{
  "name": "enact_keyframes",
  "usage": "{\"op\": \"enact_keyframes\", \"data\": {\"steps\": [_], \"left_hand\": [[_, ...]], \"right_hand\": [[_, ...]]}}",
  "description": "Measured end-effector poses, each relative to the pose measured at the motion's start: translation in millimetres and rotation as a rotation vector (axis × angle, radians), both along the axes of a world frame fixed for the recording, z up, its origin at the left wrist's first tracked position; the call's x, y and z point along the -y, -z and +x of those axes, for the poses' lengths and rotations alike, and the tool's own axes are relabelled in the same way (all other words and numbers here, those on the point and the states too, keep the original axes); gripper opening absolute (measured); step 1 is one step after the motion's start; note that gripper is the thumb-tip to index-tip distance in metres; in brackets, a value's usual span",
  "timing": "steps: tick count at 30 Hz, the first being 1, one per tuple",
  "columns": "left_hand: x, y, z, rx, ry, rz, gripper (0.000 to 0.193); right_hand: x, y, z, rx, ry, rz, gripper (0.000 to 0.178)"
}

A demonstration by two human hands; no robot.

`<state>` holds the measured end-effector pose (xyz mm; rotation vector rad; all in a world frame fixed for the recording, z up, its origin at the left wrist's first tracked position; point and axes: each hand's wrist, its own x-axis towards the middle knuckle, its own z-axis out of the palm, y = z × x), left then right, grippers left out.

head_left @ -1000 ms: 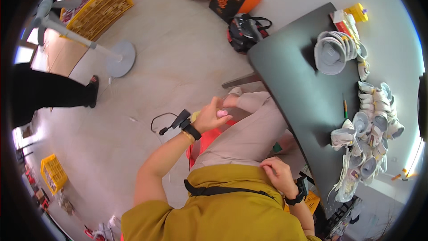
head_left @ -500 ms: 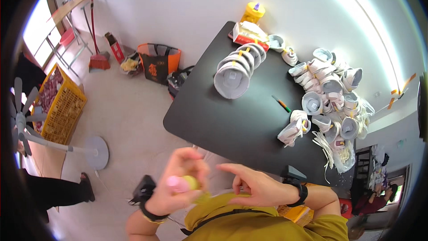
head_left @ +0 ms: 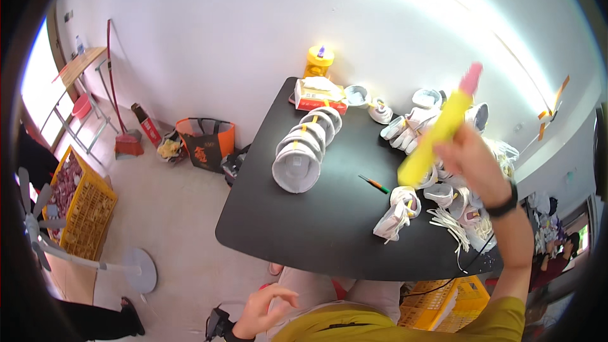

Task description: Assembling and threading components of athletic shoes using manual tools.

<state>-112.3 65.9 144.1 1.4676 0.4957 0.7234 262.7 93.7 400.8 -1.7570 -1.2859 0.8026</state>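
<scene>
While the right hand [head_left: 467,155] grips a yellow tube [head_left: 443,128] over the right side of the tabletop [head_left: 272,218], the left hand [head_left: 263,309] hangs half-open, seemingly empty, beyond the near edge. Shoes [head_left: 297,170] nest near the left edge; the heap [head_left: 441,194] behind the tube looks unstacked. A tissue box [head_left: 311,96] fills the far-left corner.

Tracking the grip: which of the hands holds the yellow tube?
The right hand, seen against the shoes, grips the yellow tube; the left hand, lower in view, holds nothing visible.
</scene>
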Motion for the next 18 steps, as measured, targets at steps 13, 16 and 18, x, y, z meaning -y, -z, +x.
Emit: {"op": "enact_keyframes", "data": {"steps": [13,16,18], "left_hand": [[-52,354,102,-0.629,-0.470,0.173,0.026],[-65,351,115,-0.719,-0.485,0.190,0.027],[-70,349,119,-0.753,-0.489,0.196,0.027]], "right_hand": [[-308,140,152,-0.251,0.024,0.241,0.025],[-337,156,147,-0.199,0.021,0.216,0.027],[-349,166,147,-0.199,-0.014,0.185,0.028]]}}
